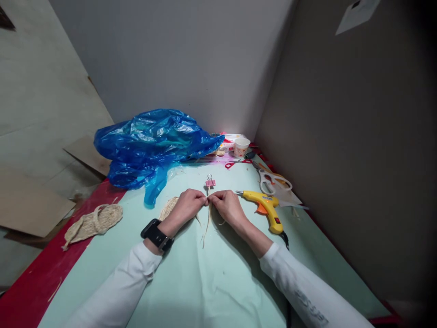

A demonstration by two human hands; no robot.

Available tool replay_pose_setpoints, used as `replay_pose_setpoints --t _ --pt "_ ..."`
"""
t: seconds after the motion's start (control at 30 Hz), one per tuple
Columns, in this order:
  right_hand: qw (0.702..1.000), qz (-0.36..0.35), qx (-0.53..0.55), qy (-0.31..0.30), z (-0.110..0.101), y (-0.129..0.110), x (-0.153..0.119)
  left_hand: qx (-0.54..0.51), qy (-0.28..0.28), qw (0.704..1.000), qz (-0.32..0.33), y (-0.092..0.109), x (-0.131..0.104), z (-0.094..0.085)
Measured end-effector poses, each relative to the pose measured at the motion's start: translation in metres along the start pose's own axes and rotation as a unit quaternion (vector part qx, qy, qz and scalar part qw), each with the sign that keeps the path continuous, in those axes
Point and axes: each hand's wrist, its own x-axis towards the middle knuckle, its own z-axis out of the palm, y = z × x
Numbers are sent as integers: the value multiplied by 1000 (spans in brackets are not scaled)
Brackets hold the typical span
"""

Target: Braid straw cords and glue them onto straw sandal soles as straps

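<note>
Pale straw-coloured strands (206,223) hang from a pink binder clip (210,183) and run down between my hands. My left hand (189,203), with a black watch on its wrist, pinches the strands from the left just below the clip. From the right, my right hand (227,205) pinches them at the same spot, fingertips almost touching the left ones. Partly hidden behind my left hand lies a woven straw sole (168,207). A finished-looking woven straw slipper (97,223) with a strap rests at the left edge of the table.
A crumpled blue plastic bag (153,141) fills the back left. To my right lie a yellow glue gun (264,202) with a black cord and white-handled scissors (273,181). Red-handled scissors (235,163) and a paper cup (241,147) sit at the back. Walls enclose the back and right.
</note>
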Motion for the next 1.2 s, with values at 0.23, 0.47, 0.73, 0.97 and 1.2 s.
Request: replay_pose_setpoints --t 0.23,0.47,0.73,0.97,1.2 --pt "994 26 105 -24 -3 -1 0 214 29 974 63 18 -28 11" --pt "968 84 210 -109 -13 -8 -3 294 4 949 113 19 -53 37" --pt "954 117 250 -118 -12 -6 -1 160 38 985 54 25 -25 5" --pt "960 111 226 -125 -12 -3 0 -33 -81 995 -37 11 4 16" --pt "985 63 140 -83 -10 6 -3 -118 -57 990 -54 4 3 12"
